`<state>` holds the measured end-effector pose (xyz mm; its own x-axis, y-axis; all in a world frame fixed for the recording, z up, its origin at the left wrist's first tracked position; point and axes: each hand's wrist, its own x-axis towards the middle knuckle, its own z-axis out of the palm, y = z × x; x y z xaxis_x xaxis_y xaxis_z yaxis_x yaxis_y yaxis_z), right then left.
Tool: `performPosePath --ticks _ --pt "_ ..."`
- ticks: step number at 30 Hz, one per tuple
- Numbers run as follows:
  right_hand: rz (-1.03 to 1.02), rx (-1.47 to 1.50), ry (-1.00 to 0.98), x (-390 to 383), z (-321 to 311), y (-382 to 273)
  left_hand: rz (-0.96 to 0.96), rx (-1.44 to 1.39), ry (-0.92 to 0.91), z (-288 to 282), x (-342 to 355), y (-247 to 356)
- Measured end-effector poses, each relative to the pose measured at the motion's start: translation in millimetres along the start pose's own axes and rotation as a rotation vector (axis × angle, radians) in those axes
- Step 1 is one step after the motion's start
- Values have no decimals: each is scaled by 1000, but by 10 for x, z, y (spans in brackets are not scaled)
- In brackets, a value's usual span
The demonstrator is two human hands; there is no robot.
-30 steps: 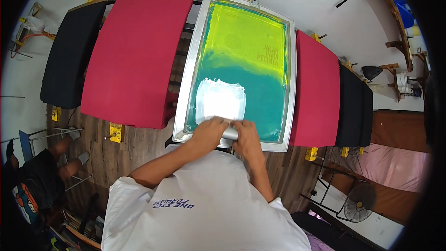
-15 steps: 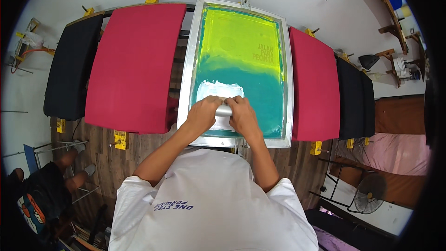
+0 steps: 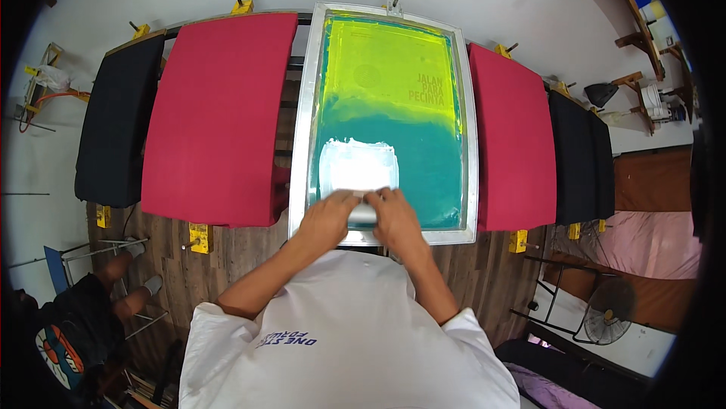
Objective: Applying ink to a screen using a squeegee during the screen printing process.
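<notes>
In front of me lies a printing screen [image 3: 435, 159] with a metal frame, its mesh yellow-green at the far part and teal nearer me. White ink [image 3: 359, 163] covers a patch on the near left of the mesh. Both hands grip one squeegee [image 3: 363, 214] with a silvery handle, at the near end of that patch. My left hand [image 3: 330, 220] wraps round its left end. My right hand [image 3: 395, 218] is closed round its right end. The squeegee's blade is hidden by the handle and my fingers.
Red fabric-covered boards flank the screen, at left [image 3: 219, 118] and right [image 3: 514, 144]. Dark fabric boards [image 3: 121, 121] stand farther out on both sides. Yellow clamps [image 3: 199, 238] hold the board ends. A seated person [image 3: 83, 303] is at lower left; a fan [image 3: 607, 311] stands at lower right.
Both hands have drawn the squeegee toward me along the screen. More of the white patch now shows beyond my hands.
</notes>
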<state>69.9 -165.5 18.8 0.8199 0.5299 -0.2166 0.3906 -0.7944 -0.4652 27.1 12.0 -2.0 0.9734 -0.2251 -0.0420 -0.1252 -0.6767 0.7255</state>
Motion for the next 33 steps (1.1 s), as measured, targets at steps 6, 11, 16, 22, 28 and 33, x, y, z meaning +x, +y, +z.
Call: performPosePath --ticks 6,11,16,22,28,33 --pt "-55 -91 99 523 -1 187 -60 -20 59 -34 464 -202" --pt "-96 -104 90 56 180 90 -5 77 -15 216 -53 -111" --pt "-41 -28 -72 -184 130 -7 -118 -50 -210 -32 -214 143" --pt "-55 -109 66 474 -180 88 -25 -41 15 -173 435 -98" --pt "-38 -82 102 625 -113 218 -17 -23 9 -95 617 -239" --pt "-20 -9 47 137 53 86 -42 4 -56 55 48 -46"
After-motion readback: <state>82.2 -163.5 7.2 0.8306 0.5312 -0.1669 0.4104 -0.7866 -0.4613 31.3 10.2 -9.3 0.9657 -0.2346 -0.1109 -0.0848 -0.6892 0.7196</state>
